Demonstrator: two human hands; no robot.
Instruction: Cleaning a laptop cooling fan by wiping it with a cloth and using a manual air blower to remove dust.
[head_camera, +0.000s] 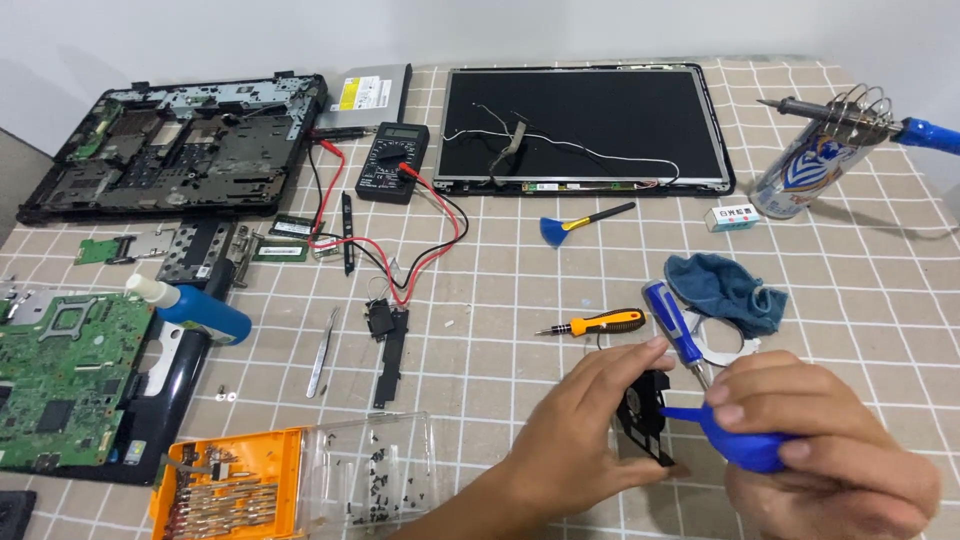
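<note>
**Fan held and blower squeezed over a checked tablecloth**

A small black cooling fan (645, 418) is gripped upright by the left hand (580, 430), fingers curled over its top edge and thumb under its lower corner, at the near edge of the table (880, 270). A blue rubber air blower (740, 440) is clasped in the closed right hand (830, 450), its nozzle pointed at the face of the fan and almost touching it. To the near left, an orange screwdriver-bit case (225, 495) is seen with its clear lid (370, 470) open and small black screws scattered in it.

Just beyond the hands, a blue-handled screwdriver (672, 325) and an orange-and-black screwdriver (597, 323) are laid, with a crumpled blue cloth (728, 290) beside them. Towards the middle, metal tweezers (322, 352) and a blue brush (575, 224) are placed. At the left, a green circuit board (65, 375) and a blue bottle (195, 308) are found.

Farther back, a black multimeter (392, 160) with red and black leads, a laptop screen panel (585, 125) lying flat and an opened laptop base (175, 145) are set out. At the far right, a soldering iron (860, 115) is rested on a can (805, 165).
</note>
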